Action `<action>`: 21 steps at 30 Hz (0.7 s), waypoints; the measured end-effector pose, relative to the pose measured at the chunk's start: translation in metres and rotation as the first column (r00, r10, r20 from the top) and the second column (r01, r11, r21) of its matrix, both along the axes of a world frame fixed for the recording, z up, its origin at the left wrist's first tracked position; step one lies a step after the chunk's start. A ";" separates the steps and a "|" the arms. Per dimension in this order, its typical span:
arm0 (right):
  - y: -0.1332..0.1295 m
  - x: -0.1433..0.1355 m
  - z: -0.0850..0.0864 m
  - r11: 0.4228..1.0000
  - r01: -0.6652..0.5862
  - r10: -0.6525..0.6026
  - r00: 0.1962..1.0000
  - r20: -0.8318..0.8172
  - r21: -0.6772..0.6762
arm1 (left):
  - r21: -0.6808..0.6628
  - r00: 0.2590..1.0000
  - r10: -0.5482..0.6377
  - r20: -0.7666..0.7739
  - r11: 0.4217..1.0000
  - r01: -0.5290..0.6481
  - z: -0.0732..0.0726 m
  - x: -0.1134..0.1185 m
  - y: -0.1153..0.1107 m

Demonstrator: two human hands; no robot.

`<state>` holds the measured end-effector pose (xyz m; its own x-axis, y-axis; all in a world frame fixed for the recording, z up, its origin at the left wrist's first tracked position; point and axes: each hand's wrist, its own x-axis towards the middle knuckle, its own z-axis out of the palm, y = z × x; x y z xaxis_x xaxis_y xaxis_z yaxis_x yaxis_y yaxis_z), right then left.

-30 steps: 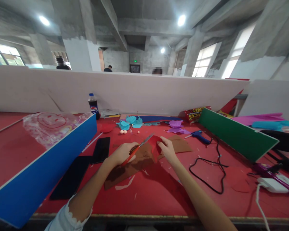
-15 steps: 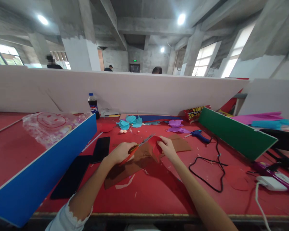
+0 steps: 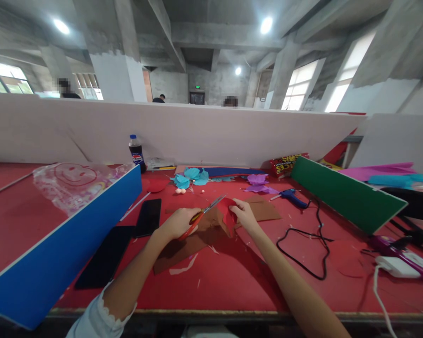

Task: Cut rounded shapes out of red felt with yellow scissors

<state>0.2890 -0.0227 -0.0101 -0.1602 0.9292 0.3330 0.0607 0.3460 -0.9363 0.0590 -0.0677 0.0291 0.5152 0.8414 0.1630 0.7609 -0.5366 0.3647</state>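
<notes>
My left hand (image 3: 183, 223) is closed around the orange handles of a pair of scissors (image 3: 213, 203), whose blades point up and to the right. Between the fingers of my right hand (image 3: 244, 213) is a piece of red paper (image 3: 227, 213), folded or curved, with its left edge close to the blades. I cannot tell whether the blades touch it. Below both hands lies brown paper (image 3: 176, 256) on the red table, with another brown sheet (image 3: 266, 210) to the right. White paper scraps (image 3: 185, 267) are scattered in front.
A blue board (image 3: 66, 249) stands at left beside two dark phone-like slabs (image 3: 148, 217). A green board (image 3: 345, 195) borders the right. A blue glue gun (image 3: 293, 198) with a black cord (image 3: 324, 256) lies there. Turquoise paper petals (image 3: 190, 177) and a cola bottle (image 3: 137, 152) are behind.
The scissors blades sit slightly farther from the red paper, and the paper has turned a little in my right hand. Both hands stay in nearly the same place.
</notes>
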 end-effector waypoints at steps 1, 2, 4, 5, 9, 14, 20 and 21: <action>0.000 0.000 0.000 1.000 0.002 -0.002 1.000 -0.002 0.005 | 0.001 1.000 0.003 -0.003 1.000 -0.003 0.000 0.000 0.000; 0.000 -0.001 0.000 1.000 0.005 -0.005 1.000 -0.003 0.009 | 0.001 1.000 0.004 -0.005 1.000 -0.004 0.000 0.001 -0.001; 0.000 -0.001 -0.001 1.000 0.010 -0.010 1.000 -0.001 0.014 | -0.001 1.000 0.005 -0.006 1.000 -0.005 0.002 0.001 -0.002; 0.000 -0.001 -0.002 1.000 0.011 -0.011 1.000 0.000 0.015 | -0.001 1.000 0.012 -0.009 1.000 -0.012 0.002 0.001 -0.002; 0.002 -0.001 -0.003 1.000 -0.002 0.002 1.000 0.006 0.015 | -0.001 0.998 0.039 -0.053 0.999 -0.039 0.003 0.001 -0.003; 0.003 0.000 -0.004 1.000 -0.006 0.006 1.000 0.004 0.026 | 0.001 0.995 0.035 -0.095 0.999 -0.035 0.001 0.000 -0.001; 0.002 0.000 -0.003 1.000 -0.014 0.013 0.999 0.046 0.019 | 0.032 0.989 0.116 -0.089 0.993 -0.113 0.001 -0.004 0.001; 0.002 0.000 -0.003 1.000 -0.017 0.016 0.998 0.058 0.022 | 0.031 0.992 0.099 -0.082 0.995 -0.097 0.001 -0.005 0.001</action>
<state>0.2888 -0.0203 -0.0135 -0.1948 0.9186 0.3439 0.1089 0.3687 -0.9231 0.0541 -0.0663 0.0306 0.4433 0.8843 0.1464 0.8376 -0.4668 0.2838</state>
